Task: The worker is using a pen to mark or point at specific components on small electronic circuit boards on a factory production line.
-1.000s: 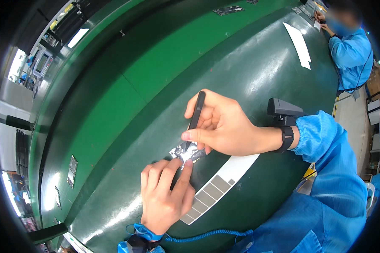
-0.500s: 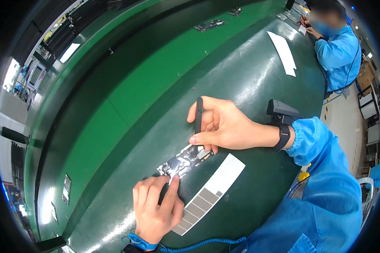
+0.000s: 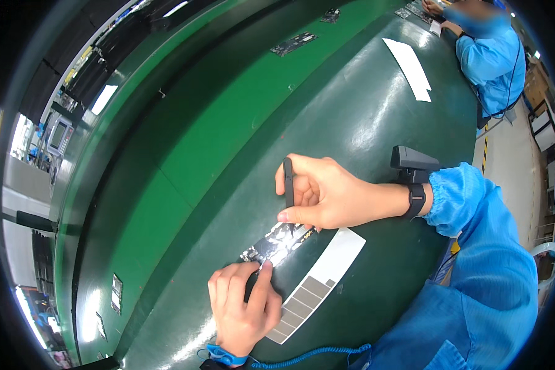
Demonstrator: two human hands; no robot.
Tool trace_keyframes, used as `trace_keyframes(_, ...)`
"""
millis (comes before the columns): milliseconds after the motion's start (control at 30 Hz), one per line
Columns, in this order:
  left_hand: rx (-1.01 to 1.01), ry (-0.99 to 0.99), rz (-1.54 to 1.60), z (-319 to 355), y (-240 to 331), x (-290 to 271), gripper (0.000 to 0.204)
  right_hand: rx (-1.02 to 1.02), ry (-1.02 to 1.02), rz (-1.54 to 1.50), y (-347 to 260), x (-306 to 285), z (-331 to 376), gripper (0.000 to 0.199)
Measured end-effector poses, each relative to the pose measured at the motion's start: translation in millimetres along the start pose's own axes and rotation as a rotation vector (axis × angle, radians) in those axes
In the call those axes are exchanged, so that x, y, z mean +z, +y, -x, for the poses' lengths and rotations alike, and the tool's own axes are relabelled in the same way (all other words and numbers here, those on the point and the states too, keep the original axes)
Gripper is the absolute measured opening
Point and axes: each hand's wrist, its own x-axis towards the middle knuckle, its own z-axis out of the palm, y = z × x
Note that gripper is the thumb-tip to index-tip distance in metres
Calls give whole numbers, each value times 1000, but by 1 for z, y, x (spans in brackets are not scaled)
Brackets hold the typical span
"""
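A populated circuit board (image 3: pixel 271 248) with a shiny dark surface lies at a slant on the green bench. My left hand (image 3: pixel 245 308) grips its near left end between thumb and forefinger. Between the thumb and fingers of my right hand (image 3: pixel 327 194) stands a slim black stick-like tool (image 3: pixel 288 185), nearly upright. Its lower tip reaches the far right part of the board; the exact contact point cannot be made out. Beside the board, on its near right side, lies a white sheet with grey rectangular stickers (image 3: pixel 308 293), partly covered by my left hand.
Other circuit boards lie on the bright green strip, at the far side (image 3: pixel 294 44) and at the left (image 3: pixel 116 293). White paper (image 3: pixel 408 69) lies farther along the bench. A co-worker in a blue smock (image 3: pixel 490 65) sits at the far right. A blue coiled cord (image 3: pixel 314 354) runs from my left wrist.
The whole view has shifted a little, so the hands and board appear slightly lower and farther right. Both hands keep their hold, and light glints more brightly off the board.
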Motion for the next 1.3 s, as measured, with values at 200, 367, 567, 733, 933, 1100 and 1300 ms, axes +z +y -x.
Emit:
trace_keyframes(200,92,-77,-67,-34,5,10,46,-197,14,119,10,1,1,29)
trace_keyframes(367,170,-115,-271,-32,14,3,43,-203,18,177,7,11,2,28)
trace_keyframes(567,233,8,-97,-35,6,9,40,-146,20,79,2,7,9,28)
trace_keyframes(733,225,-63,-160,-37,14,2,43,-162,4,112,8,5,8,27)
trace_keyframes(933,211,-71,-140,-36,12,4,45,-187,-18,115,5,4,8,26)
trace_keyframes(1100,193,-90,-156,-40,13,3,38,-188,-25,141,4,5,7,26)
trace_keyframes(1300,210,-125,-167,-47,15,0,29,-174,286,-117,4,-20,7,22)
